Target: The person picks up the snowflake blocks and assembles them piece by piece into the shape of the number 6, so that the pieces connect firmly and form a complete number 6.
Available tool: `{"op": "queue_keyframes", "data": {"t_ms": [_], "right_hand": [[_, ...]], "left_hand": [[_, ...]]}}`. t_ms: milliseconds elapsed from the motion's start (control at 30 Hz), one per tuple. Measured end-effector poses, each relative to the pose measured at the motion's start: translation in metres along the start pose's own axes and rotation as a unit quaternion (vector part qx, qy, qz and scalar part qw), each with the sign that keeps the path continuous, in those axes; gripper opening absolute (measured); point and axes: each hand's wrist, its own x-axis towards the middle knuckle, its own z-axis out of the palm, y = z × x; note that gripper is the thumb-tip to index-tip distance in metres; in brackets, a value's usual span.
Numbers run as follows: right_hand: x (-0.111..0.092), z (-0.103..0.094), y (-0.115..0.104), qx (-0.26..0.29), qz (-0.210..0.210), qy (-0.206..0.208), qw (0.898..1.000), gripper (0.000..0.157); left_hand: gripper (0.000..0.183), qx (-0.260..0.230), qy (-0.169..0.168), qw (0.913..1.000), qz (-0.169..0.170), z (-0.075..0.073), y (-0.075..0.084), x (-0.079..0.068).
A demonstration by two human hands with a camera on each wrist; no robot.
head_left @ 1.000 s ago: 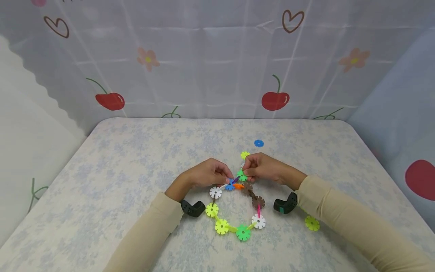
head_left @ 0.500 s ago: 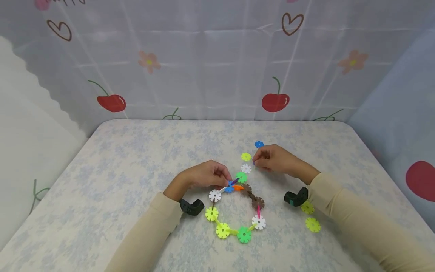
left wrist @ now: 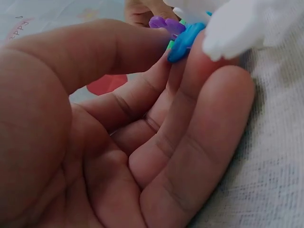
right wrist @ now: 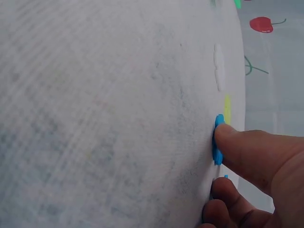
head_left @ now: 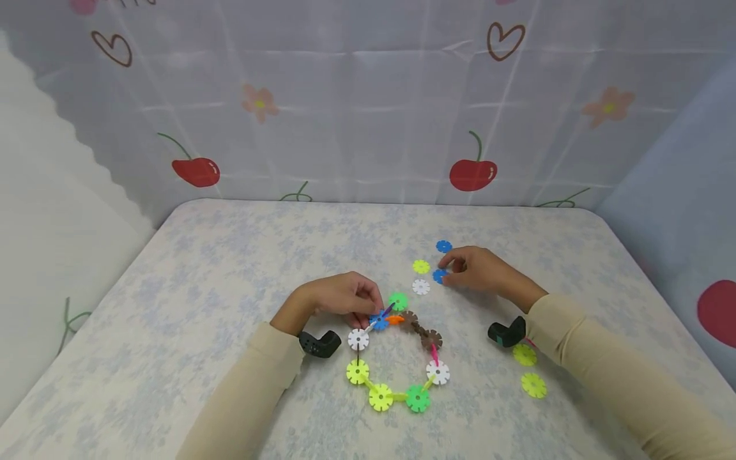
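Observation:
Notched plastic discs, slotted edge to edge, form a ring on the table. My left hand [head_left: 345, 297] pinches a blue disc [head_left: 379, 319] at the top of the ring; in the left wrist view this blue disc [left wrist: 186, 42] sits between thumb and fingertips. A purple disc [head_left: 389, 310] joins it to a green disc [head_left: 398, 301] outside the ring. My right hand [head_left: 474, 268] is over a loose blue disc [head_left: 439, 276] lying flat. In the right wrist view, the thumb overlaps that disc [right wrist: 217, 152], while the other fingertips sit apart from the thumb, against the table.
Loose white [head_left: 421, 287] and yellow [head_left: 421, 266] discs lie left of my right hand, with another blue disc [head_left: 444, 246] beyond. Two yellow discs [head_left: 533, 385] lie near the right sleeve [head_left: 592, 358]. A patterned curtain [head_left: 345, 115] hangs behind the table.
My right hand has left the green disc and moved right to the loose blue disc, its fingers now spread wider. My left hand keeps its pinch, shifting slightly left with the top of the ring.

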Motion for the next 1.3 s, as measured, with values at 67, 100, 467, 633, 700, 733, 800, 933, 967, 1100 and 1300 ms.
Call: {"op": "queue_keyframes", "data": {"t_ms": [67,100,467,633,700,733,800,933,967,1100,1300], "right_hand": [[-0.001,0.001,0.001,0.004,-0.003,0.002,1.0,0.025],[-0.002,0.001,0.001,0.006,-0.006,0.002,1.0,0.024],[-0.007,0.001,0.001,0.042,-0.028,-0.005,0.999,0.007],[-0.008,0.001,-0.001,0.086,-0.035,-0.024,0.995,0.006],[-0.008,0.003,-0.002,0.108,-0.045,-0.035,0.993,0.008],[-0.008,0.004,-0.003,0.118,-0.051,-0.039,0.991,0.008],[-0.008,0.008,-0.006,0.133,-0.07,-0.046,0.988,0.008],[-0.008,0.015,-0.012,0.14,-0.099,-0.05,0.984,0.007],[-0.008,0.017,-0.014,0.141,-0.106,-0.052,0.983,0.008],[-0.009,0.021,-0.021,0.149,-0.129,-0.063,0.978,0.007],[-0.011,0.029,-0.027,0.131,-0.147,-0.055,0.979,0.006]], "left_hand": [[0.013,0.002,0.002,1.0,-0.006,0.0,0.0,0.0],[0.013,0.003,0.004,1.0,-0.008,0.0,0.0,0.0],[0.015,0.011,0.03,0.9994,-0.015,0.005,-0.001,0.0],[0.018,0.056,0.07,0.9953,0.036,0.004,-0.001,0.002],[0.019,0.079,0.087,0.9913,0.059,0.005,0.0,0.004],[0.02,0.083,0.093,0.99,0.065,0.005,0.0,0.005],[0.02,0.092,0.1,0.9879,0.074,0.006,0.0,0.006],[0.016,0.086,0.105,0.9881,0.072,0.009,0.0,0.01],[0.015,0.086,0.109,0.988,0.069,0.009,0.001,0.011],[0.013,0.068,0.122,0.9884,0.059,0.011,0.001,0.013],[0.014,0.046,0.127,0.989,0.06,0.013,0.0,0.013]]}}
